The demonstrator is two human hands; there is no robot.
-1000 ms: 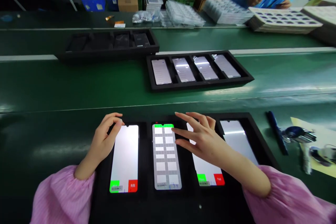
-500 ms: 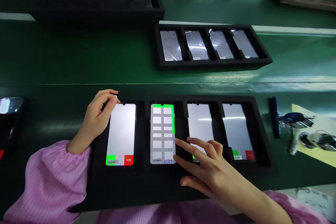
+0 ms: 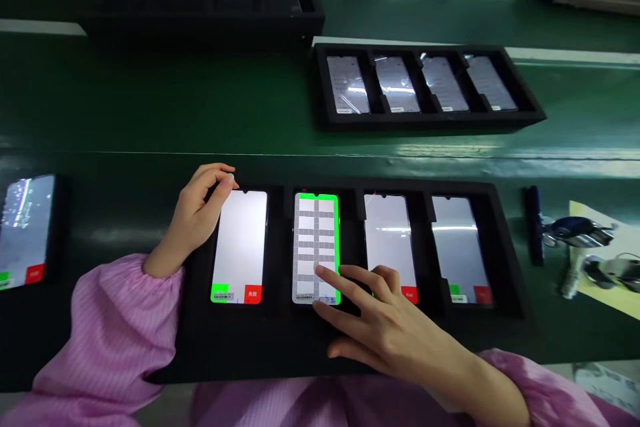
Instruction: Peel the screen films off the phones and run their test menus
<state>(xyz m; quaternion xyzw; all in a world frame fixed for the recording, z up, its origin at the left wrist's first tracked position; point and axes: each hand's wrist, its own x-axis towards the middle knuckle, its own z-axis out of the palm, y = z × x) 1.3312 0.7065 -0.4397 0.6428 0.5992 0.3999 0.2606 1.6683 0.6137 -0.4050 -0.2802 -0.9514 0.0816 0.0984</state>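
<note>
A black tray before me holds several lit phones in separate slots. My right hand is open, fingers spread, with fingertips at the lower part of the second phone, whose screen shows grey grid bands and a green strip along the top and right edge. My left hand is closed, thumb against fingers, by the top left corner of the first phone; whatever it may grip is hidden. White fills that first screen above green and red boxes. The right hand partly covers the third phone. A fourth phone lies beyond.
Another black tray with several phones stands behind, and a darker tray sits at the back left. At the left lies a separate phone. A blue-handled tool and yellow paper lie at the right.
My right index finger has moved left onto the second phone's screen. The green strip now runs down the whole right edge. My left hand stays by the first phone; the view has shifted slightly.
</note>
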